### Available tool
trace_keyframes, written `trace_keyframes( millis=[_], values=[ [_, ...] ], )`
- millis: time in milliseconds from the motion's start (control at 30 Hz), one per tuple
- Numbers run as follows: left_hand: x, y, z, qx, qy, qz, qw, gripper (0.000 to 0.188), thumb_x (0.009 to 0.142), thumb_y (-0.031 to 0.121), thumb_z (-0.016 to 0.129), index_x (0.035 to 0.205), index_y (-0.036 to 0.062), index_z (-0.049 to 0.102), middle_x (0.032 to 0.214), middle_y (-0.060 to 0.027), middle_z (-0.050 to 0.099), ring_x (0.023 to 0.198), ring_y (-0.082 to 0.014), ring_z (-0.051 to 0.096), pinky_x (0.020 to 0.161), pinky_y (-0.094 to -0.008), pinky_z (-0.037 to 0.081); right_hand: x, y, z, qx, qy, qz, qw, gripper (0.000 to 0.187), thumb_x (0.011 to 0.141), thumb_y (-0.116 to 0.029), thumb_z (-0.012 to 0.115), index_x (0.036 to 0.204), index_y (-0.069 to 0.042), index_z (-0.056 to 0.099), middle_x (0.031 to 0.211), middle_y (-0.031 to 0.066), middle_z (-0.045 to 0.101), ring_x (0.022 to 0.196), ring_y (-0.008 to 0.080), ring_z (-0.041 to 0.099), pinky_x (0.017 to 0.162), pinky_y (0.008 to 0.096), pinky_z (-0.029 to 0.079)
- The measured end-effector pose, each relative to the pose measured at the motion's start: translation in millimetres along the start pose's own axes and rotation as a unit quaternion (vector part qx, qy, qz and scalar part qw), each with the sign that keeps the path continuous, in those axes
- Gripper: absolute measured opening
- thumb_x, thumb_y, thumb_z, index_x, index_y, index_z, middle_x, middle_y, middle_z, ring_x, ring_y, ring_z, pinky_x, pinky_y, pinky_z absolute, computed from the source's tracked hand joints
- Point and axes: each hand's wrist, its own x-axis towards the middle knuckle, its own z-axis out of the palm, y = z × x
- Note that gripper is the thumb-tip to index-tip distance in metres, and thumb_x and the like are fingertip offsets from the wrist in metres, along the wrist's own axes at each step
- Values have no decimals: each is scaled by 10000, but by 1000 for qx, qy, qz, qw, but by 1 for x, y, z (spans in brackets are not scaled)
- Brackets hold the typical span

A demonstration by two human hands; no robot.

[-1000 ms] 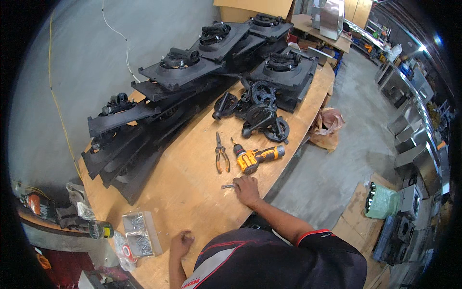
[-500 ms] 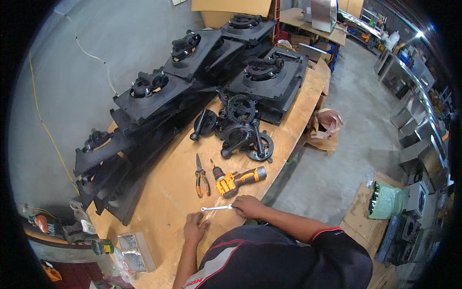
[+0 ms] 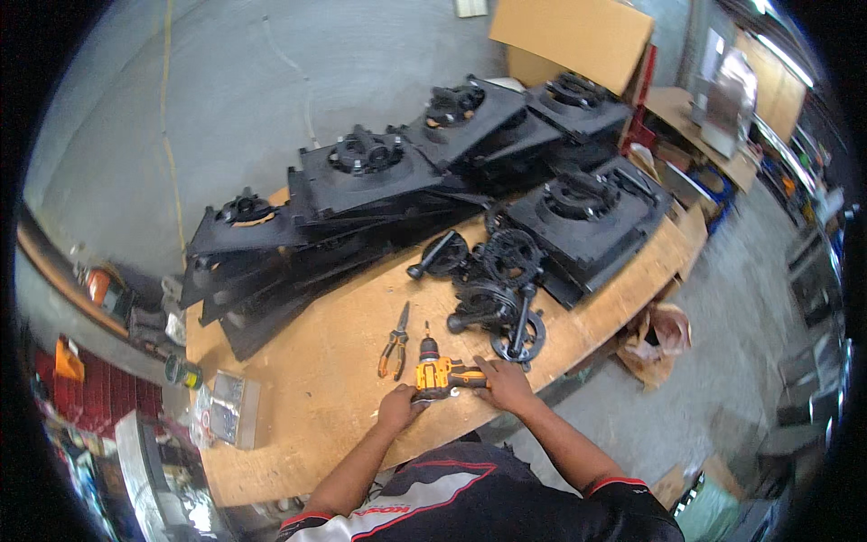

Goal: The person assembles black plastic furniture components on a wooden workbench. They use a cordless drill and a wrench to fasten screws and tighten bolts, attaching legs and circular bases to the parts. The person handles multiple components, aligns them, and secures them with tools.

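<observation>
A yellow and black cordless drill (image 3: 434, 374) lies on its side on the wooden table, a bit in its chuck pointing away from me. My right hand (image 3: 507, 385) is closed round the dark end of its handle. Beside the drill's near left side, the finger and thumb of my left hand (image 3: 401, 409) close on a thin silvery piece, apparently the end of the wrench, mostly hidden between hand and drill. Pliers (image 3: 395, 343) with orange and black handles lie just left of the drill. Beyond it sit loose black burner parts (image 3: 488, 303) in a pile.
Stacked black plates (image 3: 361, 181) with round fittings fill the table's far side; another stack (image 3: 587, 217) stands at right. A small box of packets (image 3: 237, 411) and a round tin (image 3: 183, 371) sit at the left edge. A brown paper bag (image 3: 657, 343) is beyond the right edge.
My view has swung, shifting the scene within the picture. My right hand has left the wrench and taken hold of the drill. My left hand has come in beside the drill.
</observation>
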Motion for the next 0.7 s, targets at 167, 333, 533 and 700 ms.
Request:
trace_keyframes(
  millis=[167,333,533,700],
  values=[
    [-12,11,24,-102,45,-61,992,349,845,370,754,1047,90,700,1015,-139,664,944,-337,665,828,-449,534,-14,4,-15,-17,29,-19,999,627,766,-337,807,1316,-110,612,1177,177,619,1090,391,579,921,503,460],
    [-15,29,50,-215,186,-15,959,275,835,214,725,1074,82,695,1077,-141,654,1060,-330,625,913,-432,510,-19,7,-18,-110,87,-85,986,546,784,-298,786,1270,-100,638,1334,207,511,1251,433,438,1062,569,351],
    [-81,18,42,-219,338,-62,913,261,869,234,668,1088,93,670,1122,-113,632,1091,-317,596,945,-444,489,25,-63,14,-40,50,-256,965,365,874,-221,686,1187,-37,640,1368,230,496,1263,439,462,1035,573,383],
    [-237,-19,82,-402,509,-388,655,246,870,243,673,1019,51,716,1044,-163,696,996,-352,665,897,-452,518,36,-143,59,-30,-46,-393,918,339,910,-198,661,1180,6,633,1397,238,470,1299,424,441,1067,552,385]
  ],
)
